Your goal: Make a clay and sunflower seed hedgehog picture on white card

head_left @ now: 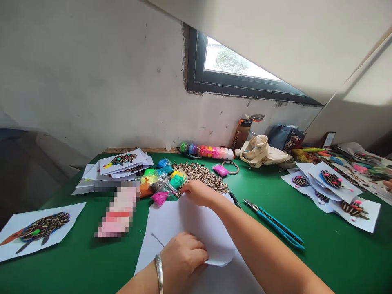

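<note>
White paper (159, 228) lies on the green table in front of me, with one sheet curled up over the rest. My left hand (185, 255), wearing a silver bangle, has its fingers curled around the near edge of that sheet. At the paper's far edge, my right hand (197, 192) is closed on the sheet; its fingertips are partly hidden. Just beyond it spreads a pile of striped sunflower seeds (202, 173). Small bags of coloured modelling clay (150, 181) sit left of the seeds. A dark pen (235, 200) pokes out beside the paper.
A blue utility knife (278, 224) lies to the right. Seed pictures on paper (330, 179) overlap at right; others are stacked at left (119, 161), and a bird picture (43, 228) lies nearer. Behind stand a brown bottle (241, 134) and a cloth bag (263, 153).
</note>
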Tool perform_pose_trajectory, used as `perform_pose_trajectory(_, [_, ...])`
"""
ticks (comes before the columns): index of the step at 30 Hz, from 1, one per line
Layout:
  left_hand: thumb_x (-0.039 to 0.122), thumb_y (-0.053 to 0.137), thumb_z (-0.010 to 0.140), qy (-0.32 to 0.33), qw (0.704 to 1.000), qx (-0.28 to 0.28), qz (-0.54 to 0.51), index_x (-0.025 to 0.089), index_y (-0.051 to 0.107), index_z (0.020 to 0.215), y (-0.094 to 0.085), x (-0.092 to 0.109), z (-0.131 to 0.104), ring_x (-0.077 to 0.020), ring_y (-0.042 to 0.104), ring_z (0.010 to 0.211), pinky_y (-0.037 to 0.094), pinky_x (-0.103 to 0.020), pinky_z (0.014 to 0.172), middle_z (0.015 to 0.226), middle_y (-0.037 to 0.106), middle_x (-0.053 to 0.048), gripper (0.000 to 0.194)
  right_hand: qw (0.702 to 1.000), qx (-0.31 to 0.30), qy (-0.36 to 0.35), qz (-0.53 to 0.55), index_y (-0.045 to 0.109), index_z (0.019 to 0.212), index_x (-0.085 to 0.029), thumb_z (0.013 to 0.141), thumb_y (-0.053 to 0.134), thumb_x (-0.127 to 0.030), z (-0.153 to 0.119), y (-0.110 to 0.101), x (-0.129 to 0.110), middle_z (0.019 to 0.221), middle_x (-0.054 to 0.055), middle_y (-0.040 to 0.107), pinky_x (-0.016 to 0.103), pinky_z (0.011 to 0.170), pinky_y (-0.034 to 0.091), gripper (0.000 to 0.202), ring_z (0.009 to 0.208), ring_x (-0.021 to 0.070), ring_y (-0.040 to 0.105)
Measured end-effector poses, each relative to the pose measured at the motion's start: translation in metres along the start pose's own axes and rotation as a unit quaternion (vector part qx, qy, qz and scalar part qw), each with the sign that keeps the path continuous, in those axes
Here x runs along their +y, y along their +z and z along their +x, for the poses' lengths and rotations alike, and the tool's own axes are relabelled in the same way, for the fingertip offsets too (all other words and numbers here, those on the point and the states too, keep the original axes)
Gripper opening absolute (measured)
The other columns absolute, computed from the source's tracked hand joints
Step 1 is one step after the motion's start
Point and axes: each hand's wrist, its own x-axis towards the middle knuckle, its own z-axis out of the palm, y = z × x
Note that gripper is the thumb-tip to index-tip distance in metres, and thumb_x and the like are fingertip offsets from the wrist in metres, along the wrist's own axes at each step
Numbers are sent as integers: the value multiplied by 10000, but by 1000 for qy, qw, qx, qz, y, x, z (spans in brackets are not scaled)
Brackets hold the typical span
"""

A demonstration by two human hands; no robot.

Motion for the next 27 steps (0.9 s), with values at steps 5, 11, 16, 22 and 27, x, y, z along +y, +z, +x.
perform_pose_trajectory(5, [131, 392, 889, -2, 998, 56, -3, 176, 632, 816, -2, 0, -1, -166, 638, 689, 506, -276, 659, 733, 687, -63, 255, 999, 41, 8, 29, 680, 908, -173, 870, 409, -189, -55, -30, 15, 899, 54, 663, 245, 715, 404, 273, 801, 156, 556])
perform_pose_trajectory(11, [196, 491, 885, -65, 984, 161, -32, 179, 647, 867, -9, 1, -3, -163, 656, 778, 514, -276, 722, 831, 716, -47, 158, 973, 15, 68, 219, 663, 1036, -218, 772, 622, -434, -148, -37, 23, 1049, 67, 644, 324, 869, 428, 344, 993, 236, 553])
perform_pose_trajectory(16, [238, 469, 904, -103, 983, 147, -44, 192, 657, 837, -11, 1, -2, -144, 655, 759, 505, -259, 731, 785, 710, -28, 205, 982, -30, 45, 181, 708, 879, -240, 847, 531, -274, -164, -26, 12, 927, 48, 655, 277, 770, 449, 183, 868, 190, 583])
perform_pose_trajectory(22, [536, 561, 797, -111, 986, -22, -121, 189, 682, 776, -24, -7, -6, -156, 627, 698, 485, -234, 677, 709, 683, -25, 368, 987, -88, 86, 106, 692, 704, -206, 792, 523, -161, -163, -18, 3, 714, 7, 623, 228, 609, 389, 196, 676, 137, 553])
perform_pose_trajectory(27, [727, 538, 662, -189, 957, -66, -210, 210, 693, 960, -37, -20, -11, -190, 637, 783, 487, -243, 692, 875, 706, -42, 616, 981, -155, 69, 95, 725, 728, -221, 673, 645, -168, -159, -4, -10, 707, -8, 613, 209, 573, 361, 111, 669, 129, 537])
